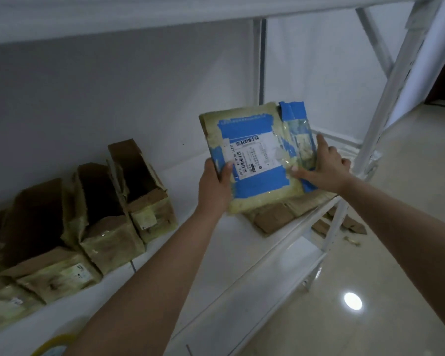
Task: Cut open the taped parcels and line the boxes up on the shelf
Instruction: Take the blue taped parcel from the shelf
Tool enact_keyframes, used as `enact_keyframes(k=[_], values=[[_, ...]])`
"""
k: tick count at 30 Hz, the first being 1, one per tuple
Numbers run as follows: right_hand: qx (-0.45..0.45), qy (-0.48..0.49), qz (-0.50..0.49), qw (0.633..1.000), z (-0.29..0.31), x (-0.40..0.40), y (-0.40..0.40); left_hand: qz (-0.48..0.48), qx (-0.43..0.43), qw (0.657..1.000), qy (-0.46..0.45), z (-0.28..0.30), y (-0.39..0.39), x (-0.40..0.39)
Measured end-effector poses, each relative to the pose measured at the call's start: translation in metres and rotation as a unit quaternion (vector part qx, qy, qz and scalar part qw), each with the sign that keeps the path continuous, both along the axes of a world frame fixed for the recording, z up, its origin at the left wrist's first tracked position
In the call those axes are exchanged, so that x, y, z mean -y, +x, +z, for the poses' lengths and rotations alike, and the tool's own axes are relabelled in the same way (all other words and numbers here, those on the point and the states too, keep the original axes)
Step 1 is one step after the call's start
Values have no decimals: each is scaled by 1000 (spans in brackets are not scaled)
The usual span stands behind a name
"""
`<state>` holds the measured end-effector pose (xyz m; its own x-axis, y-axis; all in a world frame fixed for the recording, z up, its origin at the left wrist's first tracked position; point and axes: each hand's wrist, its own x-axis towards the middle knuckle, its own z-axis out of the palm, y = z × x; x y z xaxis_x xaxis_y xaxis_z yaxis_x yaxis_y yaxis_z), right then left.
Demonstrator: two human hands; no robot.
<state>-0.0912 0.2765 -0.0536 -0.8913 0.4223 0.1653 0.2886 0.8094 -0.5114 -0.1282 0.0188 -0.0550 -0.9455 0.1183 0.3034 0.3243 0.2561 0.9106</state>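
I held the parcel (257,156) up in the middle of the frame, above the right part of the white shelf (224,242), tilted with its label side toward me and blue tape crossing its face. My left hand (215,187) clamped its lower left edge, thumb on the front and the other fingers hidden behind; my right hand (324,165) lay spread against its right edge, thumb pressing the taped face, one finger pointing up. The grip looked light on that side, so I judged the parcel could slip or twist out, dropping onto the flattened cardboard (275,218) just below it on the shelf. I saw no knife anywhere, so cutting would mean letting go with one hand first. The opened boxes (98,217) stood in a row at the lower left, the nearest one cut off by the frame edge. A yellow rim (53,344) at the bottom left was too cropped to name. The label print was too blurred to read, and scraps (344,224) lay on the floor beyond the shelf.
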Motion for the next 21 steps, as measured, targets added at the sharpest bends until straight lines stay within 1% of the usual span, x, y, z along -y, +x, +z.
enact_keyframes(k=[2,4,5,8,11,13,16,18,21], values=[[-41,-114,-24,992,4,24,13,-14,-14,1000,-10,3,5,32],[-90,-247,-8,965,8,59,28,-42,-10,999,-24,1,14,66],[-111,-295,10,949,10,79,36,-60,-1,998,-22,-1,19,83],[-152,-368,32,917,4,137,56,-94,5,995,-43,-7,34,131],[-197,-394,37,897,-6,184,74,-109,3,991,-74,-7,41,172],[-208,-396,70,892,-7,205,86,-108,13,991,-83,-6,44,195],[-177,-390,135,894,-6,226,103,-106,31,989,-93,-3,52,228],[-157,-378,182,894,-2,238,109,-113,30,991,-69,3,63,251],[-111,-371,224,894,10,269,121,-105,38,994,-14,13,83,285]])
